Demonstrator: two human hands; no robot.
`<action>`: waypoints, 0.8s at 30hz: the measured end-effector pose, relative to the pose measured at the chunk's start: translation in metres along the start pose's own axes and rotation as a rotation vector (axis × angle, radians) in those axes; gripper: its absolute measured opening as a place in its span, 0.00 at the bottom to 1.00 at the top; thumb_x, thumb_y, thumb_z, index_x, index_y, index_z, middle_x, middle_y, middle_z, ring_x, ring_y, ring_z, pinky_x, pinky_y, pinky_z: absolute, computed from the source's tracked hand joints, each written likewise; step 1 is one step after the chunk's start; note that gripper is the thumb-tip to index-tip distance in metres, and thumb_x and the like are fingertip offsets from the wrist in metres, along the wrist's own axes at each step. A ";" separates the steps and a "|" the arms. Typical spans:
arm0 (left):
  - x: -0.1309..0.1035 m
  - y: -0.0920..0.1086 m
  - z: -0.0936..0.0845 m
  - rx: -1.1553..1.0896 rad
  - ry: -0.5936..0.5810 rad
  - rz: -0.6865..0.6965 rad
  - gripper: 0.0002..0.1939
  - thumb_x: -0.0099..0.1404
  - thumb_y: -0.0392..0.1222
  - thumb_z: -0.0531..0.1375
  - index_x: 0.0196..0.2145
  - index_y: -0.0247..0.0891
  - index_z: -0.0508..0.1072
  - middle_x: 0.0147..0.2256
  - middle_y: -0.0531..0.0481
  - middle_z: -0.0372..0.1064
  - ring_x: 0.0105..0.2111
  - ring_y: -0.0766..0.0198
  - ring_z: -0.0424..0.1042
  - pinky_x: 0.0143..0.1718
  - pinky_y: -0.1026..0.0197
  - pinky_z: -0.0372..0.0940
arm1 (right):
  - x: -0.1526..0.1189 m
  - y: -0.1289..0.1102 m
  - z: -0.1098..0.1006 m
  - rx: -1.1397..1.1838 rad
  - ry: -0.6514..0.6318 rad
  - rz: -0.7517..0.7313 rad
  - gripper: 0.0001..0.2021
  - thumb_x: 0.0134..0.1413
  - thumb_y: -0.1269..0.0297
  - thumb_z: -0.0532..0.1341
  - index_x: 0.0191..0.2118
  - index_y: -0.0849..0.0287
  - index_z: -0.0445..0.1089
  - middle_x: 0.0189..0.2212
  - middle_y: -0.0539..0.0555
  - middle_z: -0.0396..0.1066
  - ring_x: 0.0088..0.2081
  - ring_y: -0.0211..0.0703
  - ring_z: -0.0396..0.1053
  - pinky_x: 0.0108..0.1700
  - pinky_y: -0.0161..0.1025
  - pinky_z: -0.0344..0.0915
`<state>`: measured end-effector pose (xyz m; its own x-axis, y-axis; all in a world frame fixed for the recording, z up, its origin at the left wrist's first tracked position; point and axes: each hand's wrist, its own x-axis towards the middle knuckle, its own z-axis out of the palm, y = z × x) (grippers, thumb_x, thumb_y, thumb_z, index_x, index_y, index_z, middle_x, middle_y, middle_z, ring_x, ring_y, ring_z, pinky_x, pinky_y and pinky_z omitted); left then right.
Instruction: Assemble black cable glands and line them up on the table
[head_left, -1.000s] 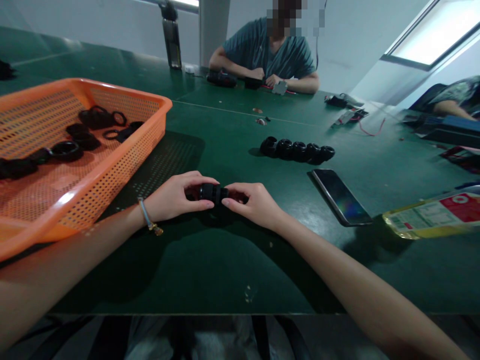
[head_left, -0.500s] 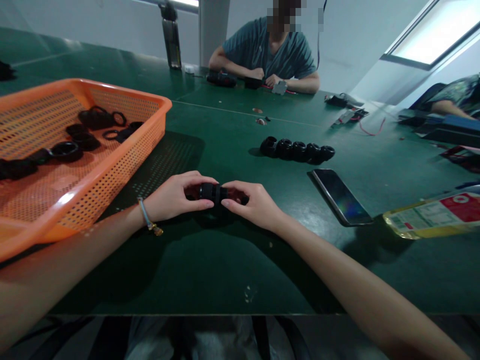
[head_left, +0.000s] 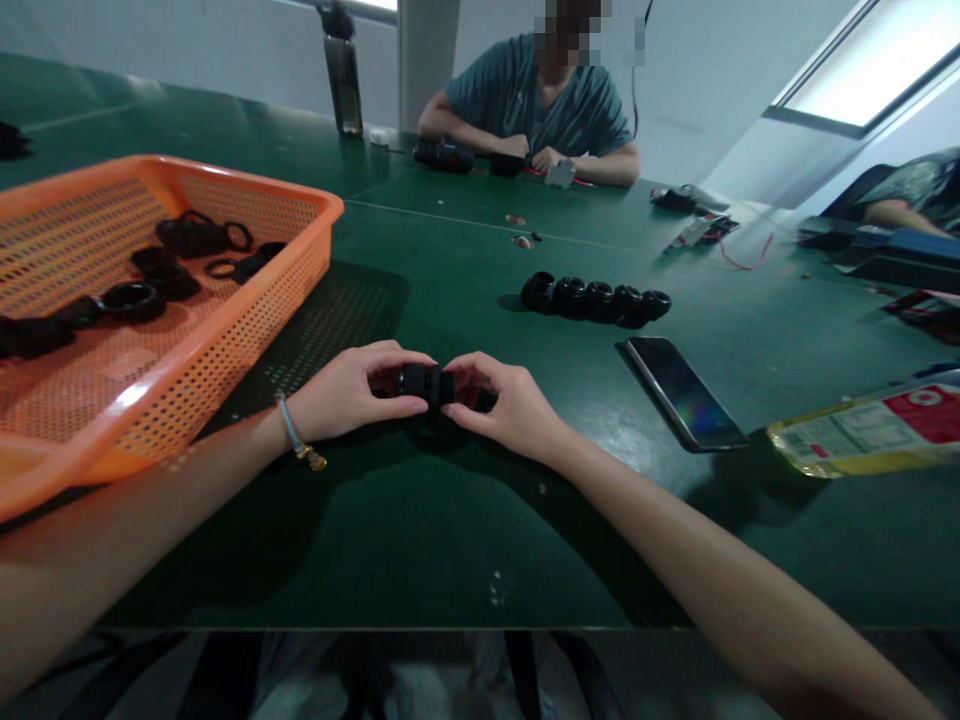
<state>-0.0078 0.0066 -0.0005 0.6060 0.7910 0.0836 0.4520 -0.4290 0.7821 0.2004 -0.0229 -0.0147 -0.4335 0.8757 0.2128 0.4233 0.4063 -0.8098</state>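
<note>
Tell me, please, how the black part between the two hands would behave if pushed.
The black part looks roughly cylindrical, so, once released, it may roll. Pinched by the left hand, it shows no bending, so it is probably stiff.

A single head-worn camera looked forward and down from close above the flat, glossy green bench point(head_left: 442, 250), whose near edge point(head_left: 420, 629) crossed the lower frame.

row, black fittings point(head_left: 599, 302): 5 | held black assembly point(head_left: 417, 381): 1 | orange basket point(head_left: 120, 408): 1 | black parts point(head_left: 191, 236) inside: overlapping, count unclear | phone point(head_left: 684, 392): 1 | yellow bottle point(head_left: 844, 438): 1 | dark bottle point(head_left: 345, 88): 1 | co-workers point(head_left: 536, 105): 2
</note>
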 end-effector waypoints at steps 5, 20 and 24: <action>0.000 0.000 0.000 -0.005 -0.003 -0.006 0.24 0.52 0.52 0.61 0.45 0.37 0.72 0.37 0.49 0.67 0.34 0.63 0.67 0.37 0.60 0.67 | 0.000 -0.001 -0.001 0.008 0.000 -0.006 0.12 0.47 0.69 0.62 0.41 0.59 0.65 0.31 0.50 0.72 0.29 0.34 0.69 0.34 0.35 0.68; 0.000 0.000 0.001 -0.038 -0.002 -0.011 0.25 0.52 0.51 0.61 0.45 0.35 0.71 0.37 0.49 0.66 0.35 0.63 0.68 0.38 0.60 0.67 | -0.001 0.001 0.000 -0.013 0.002 -0.006 0.12 0.48 0.67 0.62 0.41 0.61 0.67 0.30 0.50 0.73 0.29 0.35 0.69 0.34 0.35 0.67; 0.000 -0.002 0.002 -0.016 0.007 0.005 0.24 0.52 0.51 0.61 0.45 0.37 0.72 0.36 0.50 0.66 0.34 0.63 0.68 0.39 0.59 0.66 | 0.000 -0.001 0.000 -0.020 0.005 0.016 0.12 0.47 0.68 0.62 0.41 0.62 0.68 0.29 0.50 0.73 0.28 0.35 0.70 0.33 0.35 0.67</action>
<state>-0.0077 0.0068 -0.0033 0.6033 0.7922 0.0921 0.4382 -0.4258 0.7916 0.2004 -0.0233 -0.0138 -0.4230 0.8832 0.2026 0.4461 0.3976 -0.8018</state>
